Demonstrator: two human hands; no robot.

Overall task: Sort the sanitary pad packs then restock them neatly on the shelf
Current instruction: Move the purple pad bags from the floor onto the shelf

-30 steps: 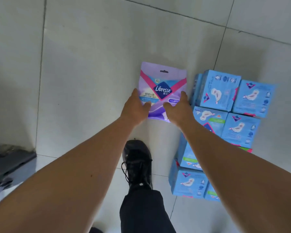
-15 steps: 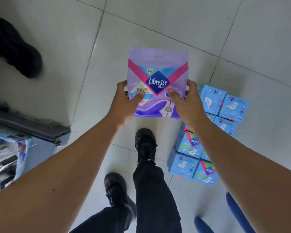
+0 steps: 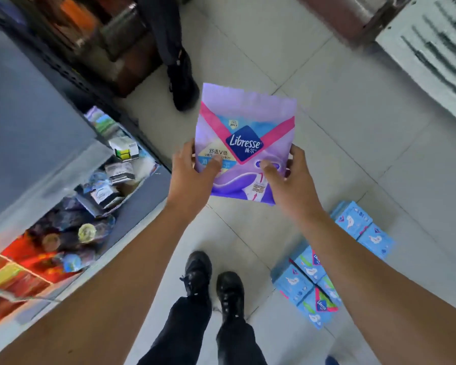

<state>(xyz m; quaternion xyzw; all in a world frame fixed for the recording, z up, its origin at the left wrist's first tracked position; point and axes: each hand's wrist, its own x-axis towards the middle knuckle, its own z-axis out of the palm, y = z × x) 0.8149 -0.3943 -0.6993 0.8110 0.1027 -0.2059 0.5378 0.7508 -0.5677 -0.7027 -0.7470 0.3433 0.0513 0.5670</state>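
Note:
A purple Libresse pad pack (image 3: 244, 133) with a pink V stripe is held up in front of me, well above the floor. My left hand (image 3: 192, 177) grips its lower left edge, thumb on the front. My right hand (image 3: 287, 177) grips its lower right edge the same way. Several blue pad packs (image 3: 327, 262) lie grouped on the tiled floor at the lower right, below my right arm. The shelf (image 3: 71, 185) runs along the left, its lower level crowded with small boxes and packs.
My two black shoes (image 3: 213, 283) stand on the grey tiles below the pack. Another person's dark leg and shoe (image 3: 182, 83) stand ahead beside the shelf. A white slatted panel (image 3: 432, 48) sits at the top right.
Both hands lifted the purple pack off the floor and raised it. My view swung left and up, bringing the shelf and the other person's leg into sight.

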